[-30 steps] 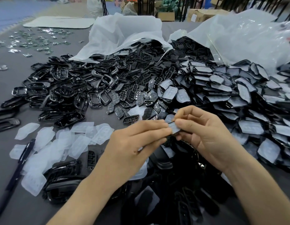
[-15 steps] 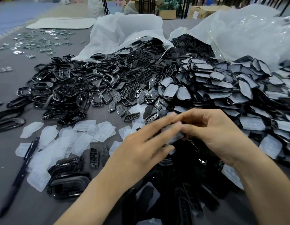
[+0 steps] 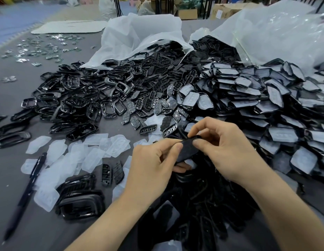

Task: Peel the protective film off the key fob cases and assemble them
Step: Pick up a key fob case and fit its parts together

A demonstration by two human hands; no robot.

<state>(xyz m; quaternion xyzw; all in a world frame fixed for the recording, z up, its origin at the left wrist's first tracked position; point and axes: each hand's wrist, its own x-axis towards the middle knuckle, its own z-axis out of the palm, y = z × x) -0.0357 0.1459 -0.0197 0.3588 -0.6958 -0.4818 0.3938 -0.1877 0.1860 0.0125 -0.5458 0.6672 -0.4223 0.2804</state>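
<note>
Head view, desk (image 3: 39,232) covered in parts.

- Left hand (image 3: 154,163) and right hand (image 3: 224,151) meet low of centre, both on one black case piece (image 3: 186,149), held off the desk above a dark heap of parts.
- Left fingers (image 3: 178,146): thumb and forefinger pinching the piece's near-left end. Right fingers (image 3: 197,142): thumb and forefinger pinching its upper right edge. Other fingers loosely curled, holding nothing.
- Change: half a second and a second ago, the piece between the hands showed a pale, filmed face. Now the face toward the camera is bare matt black. Either the film is off or the piece has been turned over; cannot tell which. No loose film seen in either hand.
- Peeled films (image 3: 76,156) lie scattered to the left, beside a pen (image 3: 28,187).
- Filmed cases (image 3: 257,105) heaped on the right, a great many left.
- Glossy frames (image 3: 76,98) and button inserts (image 3: 148,98) piled beyond, spilling from white bags (image 3: 143,33).

Judgement: if stripped, this piece is ready to be mated with a frame. Overall the job is early.
</note>
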